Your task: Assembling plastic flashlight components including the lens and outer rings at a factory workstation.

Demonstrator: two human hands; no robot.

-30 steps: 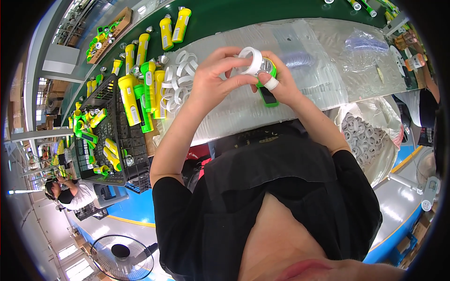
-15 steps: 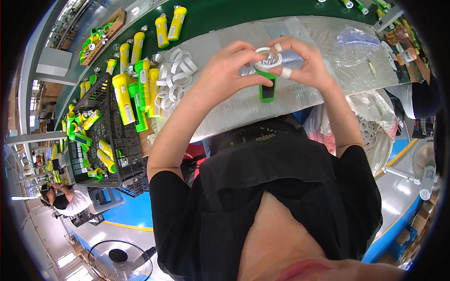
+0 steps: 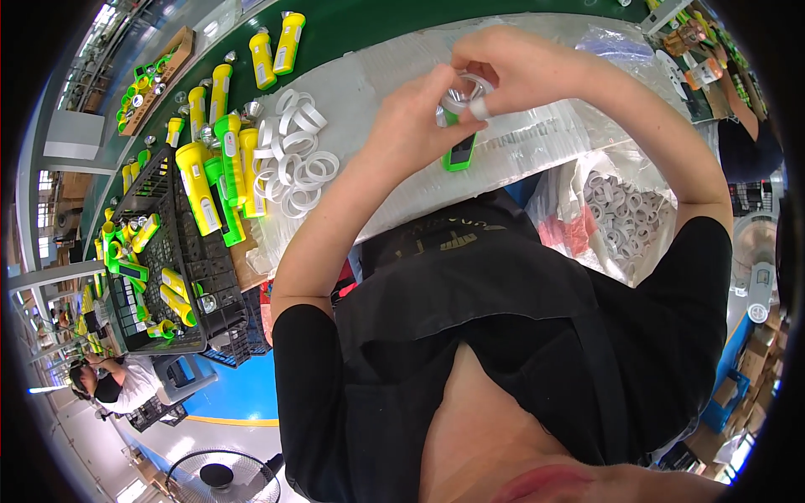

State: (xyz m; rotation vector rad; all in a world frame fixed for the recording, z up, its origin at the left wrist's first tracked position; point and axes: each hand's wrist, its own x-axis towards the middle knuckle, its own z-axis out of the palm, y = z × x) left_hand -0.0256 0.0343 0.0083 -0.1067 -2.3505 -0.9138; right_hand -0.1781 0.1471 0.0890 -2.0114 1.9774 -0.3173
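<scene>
Between my hands stands a green flashlight (image 3: pixel 459 153) with a dark panel, its head end up. A white ring (image 3: pixel 480 84) sits at that head, around a clear lens or reflector. My left hand (image 3: pixel 412 117) is closed around the upper part of the flashlight, thumb toward me. My right hand (image 3: pixel 524 71) curls over from the far side, fingers and thumb gripping the white ring. White tape wraps a finger of the right hand. To the left of my left forearm lie several loose white rings (image 3: pixel 293 155) on the plastic-covered table (image 3: pixel 369 197).
Yellow and green flashlights (image 3: pixel 198 189) lie left of the rings. A black crate (image 3: pixel 180 226) holds more of them. A green belt (image 3: pixel 352 29) runs behind the table. A bag of white rings (image 3: pixel 625 218) hangs at the right, and a fan (image 3: pixel 222 478) stands behind, lower left.
My right elbow has swung outward and up, and the right hand has turned over the ring. Both hands and the flashlight have shifted slightly left in view.
</scene>
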